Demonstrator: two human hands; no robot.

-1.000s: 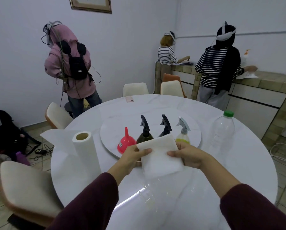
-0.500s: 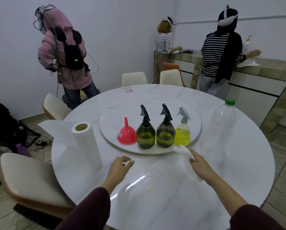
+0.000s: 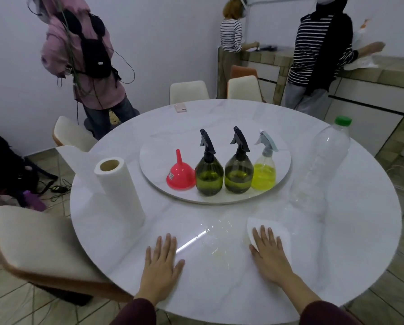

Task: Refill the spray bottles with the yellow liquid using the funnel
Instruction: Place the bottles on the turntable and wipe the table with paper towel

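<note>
- The person's left hand [image 3: 160, 263] is lying flat on the white round table [image 3: 336, 254], fingers straight and spread, gripping nothing.
- The right hand [image 3: 267, 253] is pressing down with straight fingers on a folded paper towel [image 3: 281, 233] near the table's front edge; it is not curling round it, only resting on top.
- Between the two hands some pale yellowish drops are showing on the tabletop, so I am judging the towel is there for wiping them.
- The red funnel [image 3: 180, 175] is standing mouth-down on the round turntable [image 3: 219, 141], just left of the bottles and in none of their necks.
- Two dark green spray bottles [image 3: 208, 177] [image 3: 239, 175] and one clear spray bottle [image 3: 264, 175] are standing in a row beside it, all with spray heads screwed on and all holding yellow liquid to around the middle.
- The big clear bottle with the green cap [image 3: 322, 165] is standing to the right, looking empty and capped.
- So the pouring is looking finished to me; only the wipe-up seems to be remaining.
- A paper towel roll [image 3: 120, 186] is standing upright on the left.
</note>
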